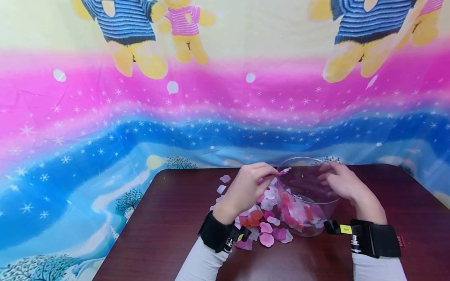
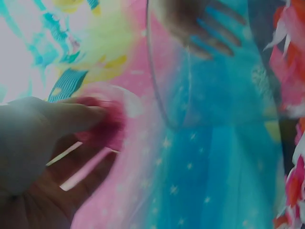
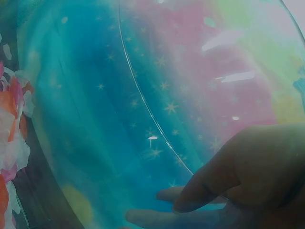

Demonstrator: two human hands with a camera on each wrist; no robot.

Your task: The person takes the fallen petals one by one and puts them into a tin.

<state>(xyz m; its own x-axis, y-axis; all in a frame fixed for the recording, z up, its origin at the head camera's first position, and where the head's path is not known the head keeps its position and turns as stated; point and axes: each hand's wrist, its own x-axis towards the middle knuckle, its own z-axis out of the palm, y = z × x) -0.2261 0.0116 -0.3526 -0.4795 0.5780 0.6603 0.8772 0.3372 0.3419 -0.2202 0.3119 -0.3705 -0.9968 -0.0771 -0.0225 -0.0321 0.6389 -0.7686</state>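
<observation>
Pink artificial petals (image 1: 284, 171) are pinched between the thumb and fingers of my left hand (image 1: 244, 187), just left of the rim of a clear plastic bucket (image 1: 305, 159). In the left wrist view these petals (image 2: 102, 121) look deep pink and blurred. Loose pink, white and red petals fill the bucket's lower part. My right hand (image 1: 341, 181) is at the bucket's right rim, its fingers reaching over toward the opening. In the right wrist view its thumb (image 3: 205, 183) and fingers lie near the rim, with nothing visible between them.
A pile of loose petals (image 1: 266, 239) spreads over the dark wooden table (image 1: 154, 234), left of the bucket and partly under my left wrist. Behind the table hangs a printed cloth (image 1: 225, 97) with bears and snowflakes. Each wrist wears a black strap (image 1: 214, 232) with a camera.
</observation>
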